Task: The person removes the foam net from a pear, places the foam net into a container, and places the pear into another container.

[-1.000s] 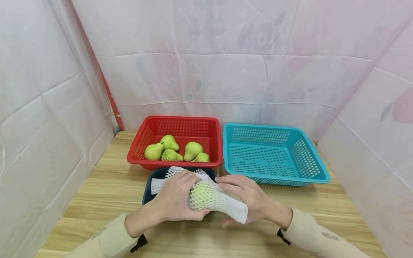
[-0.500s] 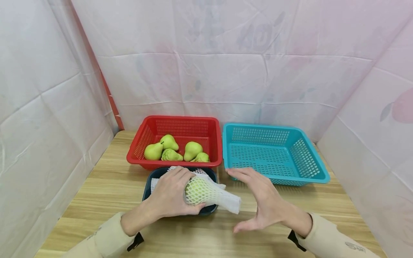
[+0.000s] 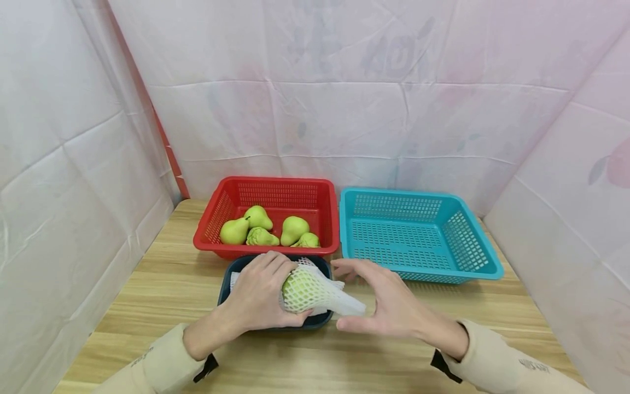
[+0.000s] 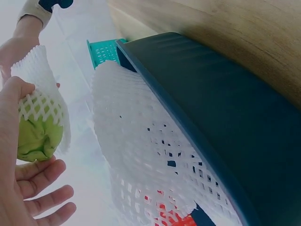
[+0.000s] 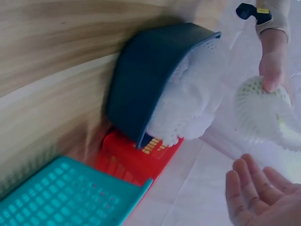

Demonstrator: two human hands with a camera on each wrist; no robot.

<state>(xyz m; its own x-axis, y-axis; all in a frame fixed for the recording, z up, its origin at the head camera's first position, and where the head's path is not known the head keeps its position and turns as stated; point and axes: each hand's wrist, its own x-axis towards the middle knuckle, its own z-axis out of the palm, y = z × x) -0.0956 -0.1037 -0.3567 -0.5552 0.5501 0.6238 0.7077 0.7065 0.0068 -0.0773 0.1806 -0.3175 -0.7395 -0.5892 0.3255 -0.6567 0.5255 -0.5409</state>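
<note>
My left hand (image 3: 261,295) holds a green chayote (image 4: 40,134) with a creased end, above the dark blue basin (image 4: 211,103). A white foam net sleeve (image 3: 320,298) covers most of it. In the left wrist view the creased end shows bare below the mesh. The sleeve's loose tail points toward my right hand (image 3: 391,306), whose thumb and fingers are spread around the tail end. The right wrist view shows those fingers extended and apart from the sleeve. More white foam nets (image 4: 136,127) lie in the basin, partly hidden by my left hand in the head view.
Behind the basin stands a red basket (image 3: 327,219) with several green pear-shaped fruits (image 3: 294,230), some creased. To its right is a turquoise basket (image 3: 401,238). White printed sheets (image 3: 344,120) close in the wooden table (image 3: 162,279) at the back and sides.
My right hand has let go of the sleeve's tail, drawn back right, then come in closer again. My left hand has shifted slightly left with the chayote and still holds it.
</note>
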